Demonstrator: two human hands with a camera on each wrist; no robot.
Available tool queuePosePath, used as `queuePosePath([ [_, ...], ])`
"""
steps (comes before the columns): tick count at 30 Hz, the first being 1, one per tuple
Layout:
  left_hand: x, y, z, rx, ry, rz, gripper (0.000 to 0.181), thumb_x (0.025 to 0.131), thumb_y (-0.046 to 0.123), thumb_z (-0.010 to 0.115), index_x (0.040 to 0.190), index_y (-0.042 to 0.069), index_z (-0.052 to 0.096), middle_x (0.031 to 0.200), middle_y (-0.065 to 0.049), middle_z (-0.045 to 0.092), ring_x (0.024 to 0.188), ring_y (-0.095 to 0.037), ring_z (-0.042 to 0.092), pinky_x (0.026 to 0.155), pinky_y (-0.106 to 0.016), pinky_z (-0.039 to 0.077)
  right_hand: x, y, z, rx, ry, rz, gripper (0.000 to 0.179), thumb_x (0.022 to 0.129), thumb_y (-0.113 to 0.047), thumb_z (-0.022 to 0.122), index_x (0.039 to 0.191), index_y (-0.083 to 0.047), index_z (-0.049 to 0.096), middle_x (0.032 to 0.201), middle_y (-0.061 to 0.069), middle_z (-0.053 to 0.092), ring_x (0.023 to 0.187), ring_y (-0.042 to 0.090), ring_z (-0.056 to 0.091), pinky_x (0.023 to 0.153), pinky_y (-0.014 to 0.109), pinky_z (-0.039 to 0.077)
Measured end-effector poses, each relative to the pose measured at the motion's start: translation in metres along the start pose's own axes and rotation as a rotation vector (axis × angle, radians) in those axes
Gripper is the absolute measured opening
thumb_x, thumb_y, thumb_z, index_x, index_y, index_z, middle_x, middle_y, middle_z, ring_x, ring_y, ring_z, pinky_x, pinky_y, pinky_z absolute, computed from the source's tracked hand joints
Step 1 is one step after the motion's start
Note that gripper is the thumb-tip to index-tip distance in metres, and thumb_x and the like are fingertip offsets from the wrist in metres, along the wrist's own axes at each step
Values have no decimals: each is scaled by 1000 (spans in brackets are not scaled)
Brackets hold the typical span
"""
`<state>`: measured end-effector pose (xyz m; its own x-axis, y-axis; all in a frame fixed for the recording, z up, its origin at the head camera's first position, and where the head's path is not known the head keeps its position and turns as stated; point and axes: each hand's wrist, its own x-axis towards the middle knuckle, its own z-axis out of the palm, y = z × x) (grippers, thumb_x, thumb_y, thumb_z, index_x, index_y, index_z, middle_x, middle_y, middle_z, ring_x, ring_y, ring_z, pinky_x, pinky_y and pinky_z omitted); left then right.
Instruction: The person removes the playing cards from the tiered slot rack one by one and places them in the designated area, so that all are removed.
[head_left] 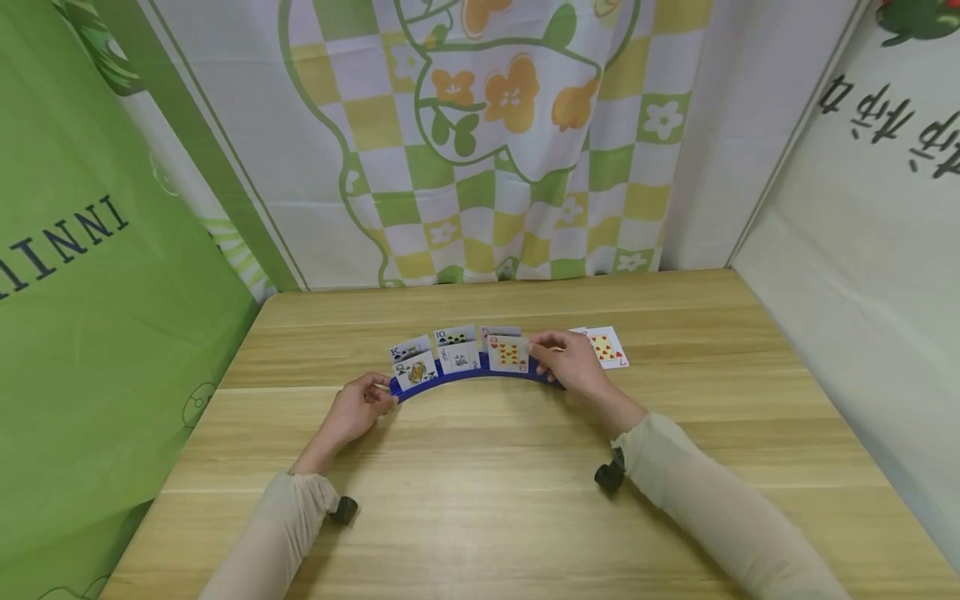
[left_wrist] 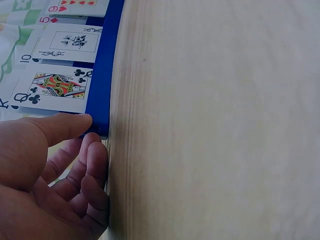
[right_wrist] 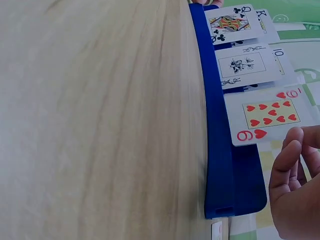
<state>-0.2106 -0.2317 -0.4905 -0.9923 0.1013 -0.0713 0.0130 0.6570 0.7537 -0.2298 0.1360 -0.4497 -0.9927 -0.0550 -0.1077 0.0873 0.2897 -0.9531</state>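
Observation:
A curved blue card holder (head_left: pixel 487 373) stands on the table with playing cards in two rows. Its front row has a queen of clubs (left_wrist: pixel 57 86), a joker (right_wrist: pixel 245 66) and a nine of hearts (right_wrist: pixel 270 115). Behind them show a king (right_wrist: pixel 268 25), a ten (head_left: pixel 455 335) and a five of diamonds (left_wrist: pixel 45 20). My left hand (head_left: pixel 362 408) grips the holder's left end, thumb on top. At the right, my right hand (head_left: pixel 573 362) pinches the outer edge of the nine of hearts with its fingertips.
Behind my right hand, a red seven card (head_left: pixel 611 350) lies face up on the wooden table (head_left: pixel 480 500), partly hidden. A patterned curtain (head_left: pixel 480 225) hangs along the table's back edge. Green (head_left: pixel 150 333) and white (head_left: pixel 847 275) cloths flank the sides.

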Motion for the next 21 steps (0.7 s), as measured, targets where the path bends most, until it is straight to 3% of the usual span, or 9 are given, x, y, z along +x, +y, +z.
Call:
queuePosePath([
  [10, 0, 0, 0, 0, 5, 7, 31, 89, 9, 71, 118, 0, 64, 89, -11, 70, 78, -16, 63, 63, -24, 51, 0, 1, -7, 47, 2, -12, 21, 97, -24, 66, 111, -9, 70, 103, 6, 65, 72, 15, 60, 57, 23, 49],
  [21, -1, 1, 0, -1, -4, 5, 31, 90, 10, 71, 118, 0, 63, 91, -12, 71, 79, -18, 63, 64, -26, 52, 0, 2, -15, 38, -6, -4, 24, 96, -25, 67, 114, -8, 69, 106, 7, 65, 76, 17, 61, 60, 25, 50],
])
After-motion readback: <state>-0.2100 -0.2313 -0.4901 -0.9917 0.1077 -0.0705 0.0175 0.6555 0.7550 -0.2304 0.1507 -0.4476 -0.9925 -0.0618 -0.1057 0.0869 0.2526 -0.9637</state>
